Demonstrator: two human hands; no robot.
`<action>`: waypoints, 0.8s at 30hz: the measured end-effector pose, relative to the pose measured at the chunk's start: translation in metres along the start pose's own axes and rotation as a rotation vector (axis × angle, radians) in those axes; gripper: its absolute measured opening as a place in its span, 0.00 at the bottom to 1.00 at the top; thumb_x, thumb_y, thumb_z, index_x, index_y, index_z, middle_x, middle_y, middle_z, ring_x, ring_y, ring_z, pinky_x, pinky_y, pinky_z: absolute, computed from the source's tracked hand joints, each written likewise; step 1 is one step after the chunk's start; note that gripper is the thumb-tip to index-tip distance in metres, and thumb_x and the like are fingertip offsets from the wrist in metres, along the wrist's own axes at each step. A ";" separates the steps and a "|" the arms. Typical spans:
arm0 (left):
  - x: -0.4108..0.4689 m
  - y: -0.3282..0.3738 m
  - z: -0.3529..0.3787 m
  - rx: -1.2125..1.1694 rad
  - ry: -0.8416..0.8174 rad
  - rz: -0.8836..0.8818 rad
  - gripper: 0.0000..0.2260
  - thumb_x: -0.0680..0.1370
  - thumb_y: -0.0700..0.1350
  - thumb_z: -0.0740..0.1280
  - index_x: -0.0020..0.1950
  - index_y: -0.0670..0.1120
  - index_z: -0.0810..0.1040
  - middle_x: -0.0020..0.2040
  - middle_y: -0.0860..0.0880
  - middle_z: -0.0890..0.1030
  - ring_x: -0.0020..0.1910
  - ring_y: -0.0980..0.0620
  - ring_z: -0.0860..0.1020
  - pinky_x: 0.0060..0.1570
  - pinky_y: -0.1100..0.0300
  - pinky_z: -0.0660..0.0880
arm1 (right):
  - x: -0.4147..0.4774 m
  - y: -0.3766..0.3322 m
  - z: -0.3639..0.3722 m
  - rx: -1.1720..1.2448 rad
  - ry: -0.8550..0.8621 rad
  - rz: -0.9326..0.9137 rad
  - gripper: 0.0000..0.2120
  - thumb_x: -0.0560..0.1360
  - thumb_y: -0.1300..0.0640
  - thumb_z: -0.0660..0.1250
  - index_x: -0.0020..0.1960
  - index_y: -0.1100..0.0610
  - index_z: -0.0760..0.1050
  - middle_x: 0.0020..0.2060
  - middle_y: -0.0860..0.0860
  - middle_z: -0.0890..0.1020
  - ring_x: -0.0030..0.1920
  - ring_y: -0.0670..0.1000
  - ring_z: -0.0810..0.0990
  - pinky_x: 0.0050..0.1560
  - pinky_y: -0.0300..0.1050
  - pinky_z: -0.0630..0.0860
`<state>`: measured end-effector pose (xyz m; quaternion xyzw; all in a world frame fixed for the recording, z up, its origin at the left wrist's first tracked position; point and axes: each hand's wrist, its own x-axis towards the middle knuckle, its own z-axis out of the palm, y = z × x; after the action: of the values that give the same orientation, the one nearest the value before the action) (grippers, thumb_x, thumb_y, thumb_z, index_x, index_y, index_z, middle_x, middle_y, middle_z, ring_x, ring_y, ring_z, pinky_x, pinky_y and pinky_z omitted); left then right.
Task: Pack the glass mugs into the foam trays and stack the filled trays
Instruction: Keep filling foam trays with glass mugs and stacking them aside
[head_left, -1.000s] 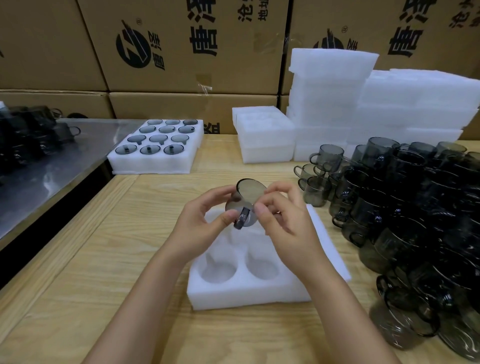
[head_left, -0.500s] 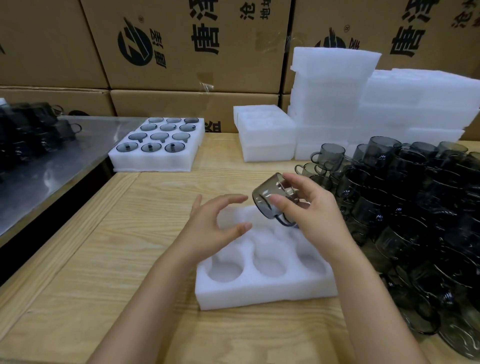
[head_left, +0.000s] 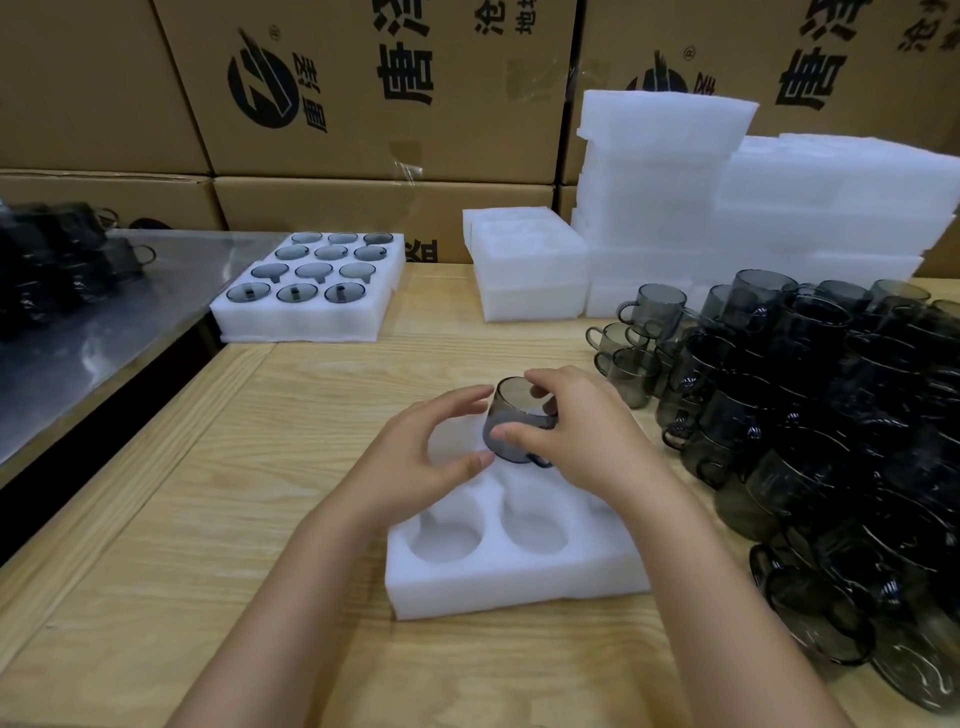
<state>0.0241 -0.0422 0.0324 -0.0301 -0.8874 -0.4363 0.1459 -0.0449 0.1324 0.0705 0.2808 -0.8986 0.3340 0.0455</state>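
Note:
A white foam tray (head_left: 514, 587) with round pockets lies on the wooden table in front of me; the near pockets I can see hold nothing. My right hand (head_left: 587, 441) grips a smoky grey glass mug (head_left: 511, 423) upside down over the tray's far pockets, handle toward me. My left hand (head_left: 415, 457) hovers at the mug's left with curved, spread fingers; its thumb tip is right by the glass, and whether it touches I cannot tell. A filled tray (head_left: 311, 306) with several upturned mugs sits at the far left.
A big pile of loose grey mugs (head_left: 810, 415) fills the table's right side. Stacks of foam trays (head_left: 727, 208) and a shorter stack (head_left: 524, 260) stand at the back before cardboard boxes (head_left: 363, 88). A steel table (head_left: 78, 332) with more mugs lies to the left.
My right hand took the mug from both hands, swung it right, then brought it back down over the tray's far pockets. My left hand let go and now hovers beside it.

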 end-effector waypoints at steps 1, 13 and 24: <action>-0.001 0.000 0.000 -0.005 -0.005 0.013 0.26 0.73 0.48 0.73 0.68 0.63 0.70 0.63 0.61 0.77 0.65 0.67 0.69 0.66 0.59 0.66 | -0.001 0.000 -0.001 -0.038 -0.007 -0.001 0.27 0.69 0.44 0.72 0.64 0.54 0.72 0.52 0.49 0.74 0.53 0.49 0.72 0.49 0.45 0.70; -0.003 0.008 0.001 0.295 -0.116 0.168 0.27 0.79 0.49 0.66 0.72 0.65 0.55 0.73 0.68 0.55 0.73 0.70 0.51 0.74 0.58 0.41 | -0.005 0.008 0.007 -0.057 -0.295 -0.102 0.34 0.78 0.41 0.56 0.76 0.58 0.52 0.76 0.50 0.53 0.75 0.44 0.46 0.72 0.39 0.47; -0.001 0.013 0.004 0.405 -0.172 0.173 0.25 0.79 0.42 0.62 0.75 0.53 0.62 0.75 0.60 0.59 0.74 0.65 0.56 0.74 0.65 0.47 | 0.000 0.023 0.012 -0.226 -0.445 -0.176 0.26 0.83 0.49 0.45 0.77 0.54 0.41 0.77 0.46 0.43 0.75 0.42 0.41 0.72 0.38 0.37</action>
<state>0.0263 -0.0309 0.0398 -0.1133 -0.9600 -0.2311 0.1099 -0.0554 0.1390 0.0481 0.4174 -0.8903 0.1564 -0.0935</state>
